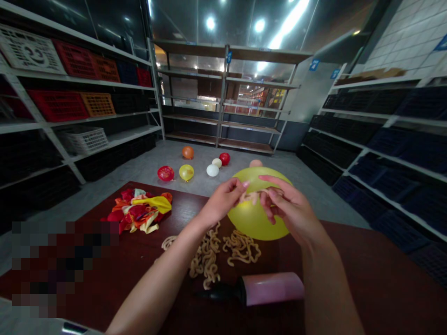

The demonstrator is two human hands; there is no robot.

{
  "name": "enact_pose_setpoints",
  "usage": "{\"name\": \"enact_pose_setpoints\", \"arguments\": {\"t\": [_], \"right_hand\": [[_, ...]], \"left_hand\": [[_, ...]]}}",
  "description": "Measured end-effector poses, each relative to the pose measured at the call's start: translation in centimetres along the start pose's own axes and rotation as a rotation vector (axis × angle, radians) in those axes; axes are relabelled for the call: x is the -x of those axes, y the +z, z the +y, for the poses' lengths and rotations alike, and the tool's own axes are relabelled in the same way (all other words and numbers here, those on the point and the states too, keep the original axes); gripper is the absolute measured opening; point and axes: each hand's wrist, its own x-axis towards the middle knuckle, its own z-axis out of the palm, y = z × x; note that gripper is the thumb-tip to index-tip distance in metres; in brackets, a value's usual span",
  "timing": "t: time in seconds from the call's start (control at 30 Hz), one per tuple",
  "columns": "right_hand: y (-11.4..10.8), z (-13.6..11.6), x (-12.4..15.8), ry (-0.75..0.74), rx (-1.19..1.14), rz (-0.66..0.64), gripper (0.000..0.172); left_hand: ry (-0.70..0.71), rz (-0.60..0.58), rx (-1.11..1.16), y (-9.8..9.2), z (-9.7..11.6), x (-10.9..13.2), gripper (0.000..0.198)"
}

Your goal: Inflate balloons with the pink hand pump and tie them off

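Observation:
An inflated yellow balloon (258, 221) is just beyond my hands, above the table's far edge. My left hand (226, 197) is closed, thumb and forefinger pinching one end of a short beige cord (252, 197). On the other side, my right hand (284, 202) grips the same cord between thumb and curled fingers, its forefinger stretched out over the balloon. The balloon's neck is hidden or too blurred to make out. Below the hands lie loose heaps of similar beige cords (242, 249). Nearer to me, a pink hand pump (274, 288) with a black nozzle lies on its side.
A pile of uninflated coloured balloons (139, 211) lies on the left of the dark red table (352, 265). Inflated balloons, including an orange one (187, 152) and a white one (213, 170), rest on the floor beyond. Shelves with crates (85, 139) line both sides.

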Motion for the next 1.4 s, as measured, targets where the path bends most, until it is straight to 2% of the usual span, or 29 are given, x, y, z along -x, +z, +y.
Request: {"name": "enact_pose_setpoints", "arguments": {"t": [0.1,0.2,0.27,0.33,0.47,0.57,0.7,0.87,0.93,1.07,1.17,1.4], "right_hand": [[-0.1,-0.2,0.1,0.007,0.075,-0.058,0.043],[-0.3,-0.2,0.1,-0.046,0.155,-0.033,0.031],[-0.4,0.0,-0.1,-0.106,0.222,0.008,0.023],[-0.4,0.3,-0.3,-0.169,0.339,0.081,0.022],[0.3,0.4,-0.2,-0.244,0.650,0.193,0.019],[1.2,0.3,0.0,-0.254,0.763,0.219,0.008],[1.8,0.8,0.0,-0.238,0.766,0.265,0.016],[2.2,1.3,-0.3,-0.270,0.800,0.179,0.015],[2.5,1.0,-0.3,-0.301,0.841,0.156,0.021],[3.1,0.7,-0.3,-0.360,0.879,0.176,0.029],[3.3,0.7,-0.3,-0.372,0.873,0.200,0.027],[3.5,1.2,-0.2,-0.340,0.857,0.225,0.028]], "left_hand": [[-0.056,0.027,0.112,0.0,0.1,-0.1,0.048],[-0.139,0.011,0.358,-0.2,0.9,0.2,0.041],[-0.181,0.005,0.485,-0.3,1.4,0.4,0.033],[-0.218,-0.002,0.568,-0.3,1.7,0.6,0.024],[-0.240,-0.041,0.637,0.1,1.7,0.7,0.017],[-0.219,-0.012,0.582,0.6,1.5,0.7,0.022],[-0.155,0.060,0.431,1.2,1.3,0.7,0.034],[-0.052,0.101,0.333,1.5,1.2,0.7,0.041],[-0.050,0.121,0.307,1.4,1.4,0.8,0.042],[-0.049,0.098,0.273,1.2,1.4,0.9,0.043],[0.019,0.063,0.190,1.2,1.2,0.8,0.041],[0.151,0.079,0.033,1.2,0.7,0.4,0.037]]}}
